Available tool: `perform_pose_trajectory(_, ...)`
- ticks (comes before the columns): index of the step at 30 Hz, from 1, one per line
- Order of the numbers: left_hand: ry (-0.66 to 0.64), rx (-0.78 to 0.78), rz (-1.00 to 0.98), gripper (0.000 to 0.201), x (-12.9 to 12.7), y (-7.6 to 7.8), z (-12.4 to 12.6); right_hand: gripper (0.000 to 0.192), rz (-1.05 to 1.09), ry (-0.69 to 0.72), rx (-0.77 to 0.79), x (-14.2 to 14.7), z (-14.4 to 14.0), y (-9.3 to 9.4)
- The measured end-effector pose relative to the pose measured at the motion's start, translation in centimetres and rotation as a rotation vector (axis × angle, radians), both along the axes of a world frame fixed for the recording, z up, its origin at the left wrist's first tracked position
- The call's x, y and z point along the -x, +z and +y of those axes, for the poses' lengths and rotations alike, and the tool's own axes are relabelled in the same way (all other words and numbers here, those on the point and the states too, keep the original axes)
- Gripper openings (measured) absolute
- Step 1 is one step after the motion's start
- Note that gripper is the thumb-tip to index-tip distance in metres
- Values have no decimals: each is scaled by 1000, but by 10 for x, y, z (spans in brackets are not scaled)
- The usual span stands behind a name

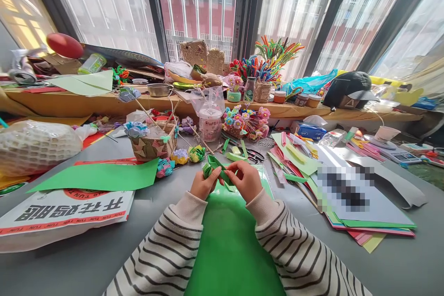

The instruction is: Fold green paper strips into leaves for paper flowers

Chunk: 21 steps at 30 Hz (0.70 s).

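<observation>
Both hands meet over a green mat (236,240) in the middle of the table. My left hand (205,184) is closed round a folded green paper piece (215,164), which has several layers bunched at its left side. My right hand (247,179) pinches the right end of the same paper between thumb and fingers. Just beyond the hands lie short green paper strips (237,150) and a pair of black-handled scissors (255,155). To the left sit folded paper flowers, among them a green and yellow one (196,153).
A woven basket (152,147) with paper flowers and a lidded cup (210,125) stand behind. Left lie a green paper sheet (100,175) and a printed bag (69,208); right, a stack of coloured paper (378,219). A crowded windowsill (187,105) runs along the back.
</observation>
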<state>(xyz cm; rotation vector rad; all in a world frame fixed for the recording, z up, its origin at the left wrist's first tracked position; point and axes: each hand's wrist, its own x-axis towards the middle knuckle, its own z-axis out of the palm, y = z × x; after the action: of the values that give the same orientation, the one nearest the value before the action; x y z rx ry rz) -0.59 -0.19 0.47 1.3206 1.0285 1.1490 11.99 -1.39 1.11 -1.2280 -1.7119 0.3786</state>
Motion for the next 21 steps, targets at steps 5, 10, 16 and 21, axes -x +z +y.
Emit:
perform_pose_trajectory(5,-15,-18,17,36,2,-5,3,10,-41,-6,-27,1,-1,0)
perform_pose_trajectory(10,28,-38,59,37,1,-6,2,11,-48,-14,-41,1,-1,-1)
perform_pose_trajectory(16,21,-42,70,37,1,-3,0,8,-98,-17,-73,-2,-1,0)
perform_pose_trajectory(21,-30,-53,74,37,0,-3,0,9,-90,-22,-72,-3,0,0)
